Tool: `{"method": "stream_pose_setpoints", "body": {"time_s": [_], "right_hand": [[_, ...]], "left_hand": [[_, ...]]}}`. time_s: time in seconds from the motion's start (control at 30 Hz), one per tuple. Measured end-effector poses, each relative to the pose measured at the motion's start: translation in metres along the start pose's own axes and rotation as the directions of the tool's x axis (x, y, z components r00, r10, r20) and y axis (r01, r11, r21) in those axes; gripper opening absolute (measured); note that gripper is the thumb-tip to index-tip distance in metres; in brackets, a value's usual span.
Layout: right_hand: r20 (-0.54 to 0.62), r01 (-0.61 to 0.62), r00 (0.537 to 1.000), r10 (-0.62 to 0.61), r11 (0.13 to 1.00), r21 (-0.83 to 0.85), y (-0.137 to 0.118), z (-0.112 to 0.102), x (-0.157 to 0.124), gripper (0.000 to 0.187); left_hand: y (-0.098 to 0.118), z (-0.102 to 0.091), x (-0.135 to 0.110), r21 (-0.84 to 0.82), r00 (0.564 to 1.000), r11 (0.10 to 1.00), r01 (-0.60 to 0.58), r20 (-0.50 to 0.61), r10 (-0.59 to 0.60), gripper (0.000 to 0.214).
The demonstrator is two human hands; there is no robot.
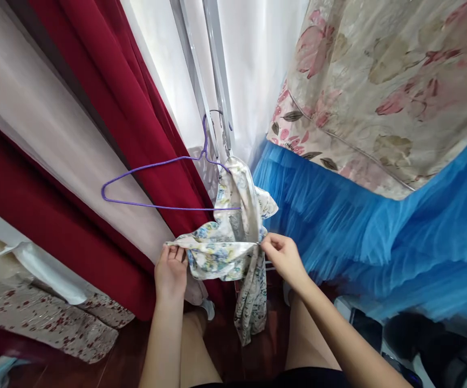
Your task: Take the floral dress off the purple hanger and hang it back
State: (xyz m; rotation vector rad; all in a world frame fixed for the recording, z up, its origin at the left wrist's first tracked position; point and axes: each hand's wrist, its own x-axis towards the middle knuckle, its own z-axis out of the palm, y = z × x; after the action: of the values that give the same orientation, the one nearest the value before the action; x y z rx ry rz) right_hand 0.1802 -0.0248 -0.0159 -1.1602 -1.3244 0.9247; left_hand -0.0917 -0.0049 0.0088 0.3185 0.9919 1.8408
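Note:
A white garment with a blue and yellow floral print (221, 261) hangs partly from a purple wire hanger (152, 206). One shoulder of the hanger is inside the cloth; the other sticks out bare to the left. My left hand (171, 272) pinches the garment's edge at its left end. At the right end of that same edge, my right hand (281, 253) grips the cloth between thumb and fingers. The edge is stretched taut between both hands. Below, a loose length of the garment dangles toward the floor. The hanger's hook sits at a grey metal rail.
Dark red curtains (108, 97) and pale drapes stand on the left. To the right hang a blue tulle skirt (326, 221) and a beige floral cloth (363, 108). Patterned fabric (47, 307) lies low at left. Dark objects (415, 334) rest at lower right on the reddish floor.

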Motion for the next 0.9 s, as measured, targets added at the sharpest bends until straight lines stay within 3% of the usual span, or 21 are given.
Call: {"method": "stream_pose_setpoints", "body": {"time_s": [0.1,0.17,0.27,0.33,0.4,0.47,0.5,0.57,0.63,0.67,0.73,0.8,0.83,0.9], "right_hand": [[-0.015,-0.107,0.994,0.106,0.99,-0.096,0.036,-0.03,-0.011,0.028],[0.128,-0.133,0.978,0.162,0.968,-0.211,0.044,-0.041,-0.02,0.027],[0.357,-0.029,0.924,0.135,0.957,-0.288,0.025,-0.039,-0.032,0.019],[0.471,0.092,0.882,0.004,0.979,-0.181,0.002,-0.028,-0.038,0.042],[0.609,0.12,0.786,-0.104,0.993,0.014,-0.018,-0.012,-0.043,0.061],[0.719,-0.025,0.686,-0.112,0.984,0.176,-0.029,0.002,-0.048,0.058],[0.741,-0.144,0.668,-0.072,0.964,0.223,-0.03,0.007,-0.051,0.053],[0.737,-0.391,0.673,0.061,0.876,0.284,-0.028,0.013,-0.057,0.046],[0.735,-0.567,0.654,0.177,0.759,0.321,-0.024,0.01,-0.06,0.047],[0.755,-0.618,0.624,0.201,0.718,0.319,-0.023,0.005,-0.059,0.047],[0.817,-0.656,0.545,0.188,0.703,0.275,-0.025,-0.011,-0.054,0.043],[0.861,-0.635,0.481,0.166,0.743,0.212,-0.034,-0.031,-0.044,0.037],[0.857,-0.611,0.488,0.168,0.766,0.198,-0.04,-0.042,-0.038,0.036],[0.787,-0.557,0.584,0.197,0.803,0.212,-0.054,-0.064,-0.025,0.035]], "left_hand": [[-0.013,0.015,-0.033,0.045,0.978,0.997,-0.069,0.202,0.059,0.018],[-0.009,0.027,-0.057,0.121,0.914,0.976,-0.18,0.388,0.12,0.02],[0.001,0.043,-0.096,0.349,0.773,0.852,-0.391,0.627,0.098,0.017],[0.004,0.051,-0.12,0.453,0.655,0.701,-0.551,0.755,0.027,0.015],[0.003,0.056,-0.136,0.465,0.543,0.584,-0.666,0.838,-0.048,0.015],[-0.003,0.056,-0.14,0.472,0.5,0.548,-0.691,0.859,-0.11,0.016],[-0.007,0.054,-0.138,0.494,0.509,0.554,-0.67,0.849,-0.142,0.017],[-0.014,0.043,-0.126,0.549,0.55,0.608,-0.574,0.808,-0.21,0.033],[-0.022,0.023,-0.11,0.614,0.547,0.67,-0.418,0.759,-0.354,0.056],[-0.027,0.01,-0.103,0.663,0.523,0.671,-0.332,0.721,-0.454,0.063],[-0.035,-0.017,-0.092,0.782,0.466,0.585,-0.214,0.608,-0.643,0.074],[-0.04,-0.042,-0.088,0.85,0.417,0.466,-0.246,0.527,-0.741,0.075],[-0.04,-0.052,-0.087,0.859,0.396,0.416,-0.297,0.508,-0.765,0.069],[-0.032,-0.065,-0.082,0.851,0.408,0.346,-0.396,0.5,-0.764,0.054]]}}
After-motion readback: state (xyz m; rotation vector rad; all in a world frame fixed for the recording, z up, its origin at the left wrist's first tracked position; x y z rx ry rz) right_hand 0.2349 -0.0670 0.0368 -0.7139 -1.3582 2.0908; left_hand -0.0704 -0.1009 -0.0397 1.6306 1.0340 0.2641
